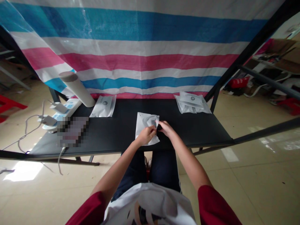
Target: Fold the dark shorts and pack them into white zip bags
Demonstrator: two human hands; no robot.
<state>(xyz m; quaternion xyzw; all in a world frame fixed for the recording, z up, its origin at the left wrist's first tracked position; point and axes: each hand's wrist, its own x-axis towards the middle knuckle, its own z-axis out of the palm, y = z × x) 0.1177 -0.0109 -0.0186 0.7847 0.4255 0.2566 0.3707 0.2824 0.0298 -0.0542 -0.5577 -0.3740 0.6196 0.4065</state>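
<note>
I have the white bag [142,122] lying near the front edge of the black tabletop [197,129], in the middle, just ahead of the lap. My left hand [146,135] rests over it, its grip curled closed on the bag near the right side. My right hand [165,128] is at the bag's right edge; I cannot tell how far that grip is closed or what it holds. Farther back, I see another bag [104,104] beside a bottle [78,90] at left, and stacked bags [192,100] at right.

Packet [142,124] on table [124,134], bottle [79,90] left, stack [192,103] right
</note>
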